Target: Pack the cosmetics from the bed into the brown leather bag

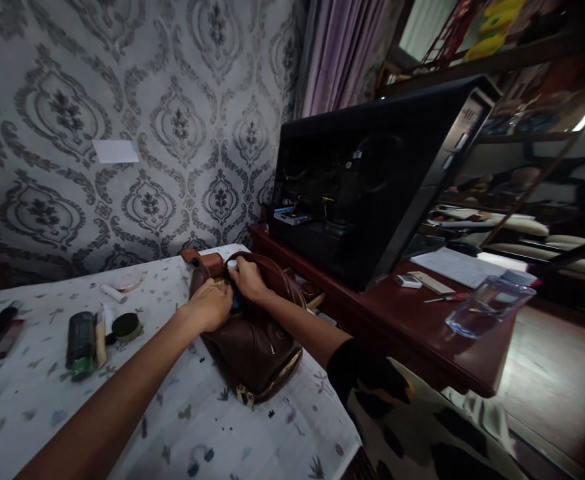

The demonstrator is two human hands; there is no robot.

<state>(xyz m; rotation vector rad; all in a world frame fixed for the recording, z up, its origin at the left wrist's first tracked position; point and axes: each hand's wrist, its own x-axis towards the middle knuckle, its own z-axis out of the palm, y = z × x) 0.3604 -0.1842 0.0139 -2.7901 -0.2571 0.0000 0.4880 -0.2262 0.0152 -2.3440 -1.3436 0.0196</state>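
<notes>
A brown leather bag (pixel 257 350) lies on the cloth-covered table, its mouth facing away from me and its zipper pulls toward me. My right hand (pixel 249 279) is at the bag's opening, closed around a small white-capped item (pixel 232 265); most of that item is hidden by the fingers. Beside it, my left hand (pixel 213 305) is also at the opening, with curled fingers against something I cannot make out. Something dark blue shows between the two hands, inside the bag.
To the left stand a green bottle (pixel 81 343), a dark round jar (pixel 127 327) and a white tube (pixel 112 292). A black computer case (pixel 372 180) rests on the red-brown desk (pixel 397 327) at right, near a clear water bottle (pixel 492 303) and a screwdriver (pixel 447 297).
</notes>
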